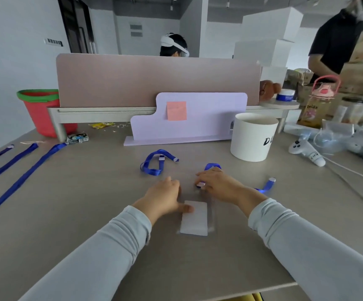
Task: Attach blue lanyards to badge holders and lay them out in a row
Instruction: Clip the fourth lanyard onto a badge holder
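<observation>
badge holder (194, 220): lies flat on the table (78, 213) in the lower centre of the frame, between your wrists; a clear sleeve with a white card in it.
left hand (165, 195): your thumb lies stretched flat on the upper left corner of the badge holder, pressing it down. Your other fingers bend toward the table behind the knuckles and grip nothing that shows.
right hand (218, 184): just above and right of the badge holder, your fingertips pinching the clip (201, 184) of a blue strap.
held lanyard (212, 166): a loop pokes out above your right fingers; its far end lies right of your wrist.
loose lanyard (154, 162): curled on the table above your left hand, apart from it.
laid-out lanyards (22, 181): three straight strips side by side at the left edge of the frame.
white tub (253, 137): upright, right of centre.
lilac board (198, 118): stands at centre, with a pink note (176, 110) stuck on it.
</observation>
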Tool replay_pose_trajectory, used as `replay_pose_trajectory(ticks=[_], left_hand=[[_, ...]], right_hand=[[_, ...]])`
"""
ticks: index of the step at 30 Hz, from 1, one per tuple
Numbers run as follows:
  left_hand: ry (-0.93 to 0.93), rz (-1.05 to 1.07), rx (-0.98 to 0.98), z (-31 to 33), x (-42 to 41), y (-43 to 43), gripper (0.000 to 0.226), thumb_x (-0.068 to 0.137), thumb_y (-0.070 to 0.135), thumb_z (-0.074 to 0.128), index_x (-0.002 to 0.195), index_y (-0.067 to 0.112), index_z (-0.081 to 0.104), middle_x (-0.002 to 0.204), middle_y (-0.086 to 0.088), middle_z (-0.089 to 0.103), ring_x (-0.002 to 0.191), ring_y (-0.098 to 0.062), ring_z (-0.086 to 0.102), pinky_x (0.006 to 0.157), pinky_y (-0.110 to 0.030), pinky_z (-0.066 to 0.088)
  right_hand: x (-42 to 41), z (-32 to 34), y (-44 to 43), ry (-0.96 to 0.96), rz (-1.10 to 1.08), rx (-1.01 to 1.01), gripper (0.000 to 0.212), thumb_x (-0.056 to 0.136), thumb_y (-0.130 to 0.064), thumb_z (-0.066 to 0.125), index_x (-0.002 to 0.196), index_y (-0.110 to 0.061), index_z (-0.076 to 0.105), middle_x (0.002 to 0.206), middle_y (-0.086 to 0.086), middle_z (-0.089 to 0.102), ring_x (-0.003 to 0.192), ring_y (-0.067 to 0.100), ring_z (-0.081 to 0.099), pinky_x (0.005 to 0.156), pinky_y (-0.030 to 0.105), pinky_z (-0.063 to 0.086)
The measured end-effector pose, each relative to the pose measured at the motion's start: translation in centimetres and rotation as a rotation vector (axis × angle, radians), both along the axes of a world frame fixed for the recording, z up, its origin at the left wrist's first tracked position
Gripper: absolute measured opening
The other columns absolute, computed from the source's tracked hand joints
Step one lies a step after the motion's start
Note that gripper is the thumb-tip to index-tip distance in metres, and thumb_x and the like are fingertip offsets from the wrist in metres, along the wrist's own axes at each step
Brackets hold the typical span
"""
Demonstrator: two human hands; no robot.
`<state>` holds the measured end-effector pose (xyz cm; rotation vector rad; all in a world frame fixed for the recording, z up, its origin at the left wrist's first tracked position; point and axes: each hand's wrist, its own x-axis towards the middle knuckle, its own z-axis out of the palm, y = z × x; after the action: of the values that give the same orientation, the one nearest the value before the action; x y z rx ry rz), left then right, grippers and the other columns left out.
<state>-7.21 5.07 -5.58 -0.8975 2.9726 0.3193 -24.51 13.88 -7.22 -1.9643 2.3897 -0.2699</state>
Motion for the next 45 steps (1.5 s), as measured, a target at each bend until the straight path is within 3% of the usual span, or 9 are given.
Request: replay_pose_trajectory(ticks=[7,12,18,20,24,27,31,39,45], left_hand=[[0.054,0.013,0.044,0.4,0.2,-2.6,0.035,0.092,0.033,0.053,0.122,0.015,0.054,0.127,-0.005,0.045,0.108,-0.022,0.053,0.09,-0.03,0.043],[0.069,-0.004,-0.112,-1.1,-0.6,-2.2,0.078,0.075,0.071,0.05,0.131,0.017,0.045,0.129,-0.001,0.046,0.12,-0.02,0.041,0.095,-0.032,0.038],[0.294,-0.063,0.053,-1.7,0.2,-2.6,0.092,0.073,0.059,0.065,0.145,0.025,0.019,0.143,0.002,0.032,0.132,-0.013,0.034,0.103,-0.032,0.036],[0.34,-0.105,-0.068,-1.2,0.5,-2.5,0.086,0.073,0.058,0.065,0.143,0.028,0.026,0.135,0.006,0.035,0.124,-0.012,0.041,0.096,-0.027,0.036],[0.49,-0.17,-0.258,-0.8,1.0,-3.3,0.063,0.074,0.061,0.059,0.127,0.026,0.053,0.121,0.006,0.049,0.107,-0.015,0.054,0.088,-0.028,0.039],[0.64,-0.225,-0.359,-0.6,1.3,-3.6,0.048,0.076,0.057,0.047,0.102,0.023,0.069,0.104,0.004,0.061,0.09,-0.017,0.064,0.076,-0.032,0.047],[0.739,-0.248,-0.413,-0.3,1.3,-3.7,0.036,0.076,0.051,0.053,0.088,0.021,0.072,0.105,0.002,0.064,0.083,-0.016,0.065,0.078,-0.03,0.044],[0.868,-0.316,-0.534,-0.9,0.9,-3.0,0.021,0.078,0.04,0.062,0.083,0.021,0.071,0.117,0.008,0.048,0.102,-0.02,0.056,0.09,-0.034,0.041],[0.898,-0.325,-0.606,-0.7,0.9,-2.9,0.018,0.079,0.036,0.063,0.083,0.022,0.074,0.11,0.007,0.049,0.097,-0.017,0.05,0.082,-0.032,0.039]], right_hand=[[-0.4,-0.2,-0.6,-0.058,-0.037,-0.044,0.015,0.093,-0.025,0.047,0.104,-0.021,0.057,0.117,-0.008,0.058,0.114,0.014,0.046,0.102,0.035,0.033],[-0.1,0.2,-1.3,0.033,-0.063,-0.138,0.013,0.091,-0.025,0.051,0.101,-0.018,0.054,0.108,-0.005,0.062,0.1,0.016,0.054,0.103,0.03,0.024],[0.1,0.3,-1.2,-0.171,-0.045,-0.146,0.024,0.093,-0.018,0.049,0.115,-0.022,0.059,0.117,-0.007,0.062,0.107,0.011,0.057,0.103,0.026,0.032],[0.0,0.3,-1.0,-0.272,-0.041,-0.188,0.021,0.093,-0.014,0.05,0.108,-0.019,0.063,0.107,-0.007,0.062,0.097,0.012,0.058,0.091,0.025,0.042],[0.3,0.5,-0.6,-0.452,-0.004,-0.304,0.013,0.091,-0.01,0.054,0.089,-0.016,0.065,0.083,-0.017,0.056,0.074,0.002,0.052,0.069,0.009,0.04],[0.8,1.0,-0.2,-0.579,0.022,-0.32,0.02,0.09,-0.009,0.056,0.079,-0.025,0.061,0.077,-0.016,0.06,0.074,0.004,0.055,0.072,0.013,0.043],[1.5,1.7,0.0,-0.742,0.075,-0.346,0.019,0.089,-0.002,0.056,0.078,-0.017,0.063,0.073,-0.009,0.064,0.071,0.005,0.06,0.075,0.018,0.048],[2.7,2.2,0.4,-0.863,0.13,-0.39,0.025,0.088,-0.001,0.058,0.074,-0.022,0.063,0.065,-0.011,0.065,0.061,0.003,0.056,0.068,0.017,0.047],[3.1,2.5,0.6,-0.916,0.161,-0.389,0.024,0.088,0.001,0.057,0.077,-0.019,0.064,0.071,-0.005,0.066,0.059,0.001,0.057,0.067,0.013,0.047]])
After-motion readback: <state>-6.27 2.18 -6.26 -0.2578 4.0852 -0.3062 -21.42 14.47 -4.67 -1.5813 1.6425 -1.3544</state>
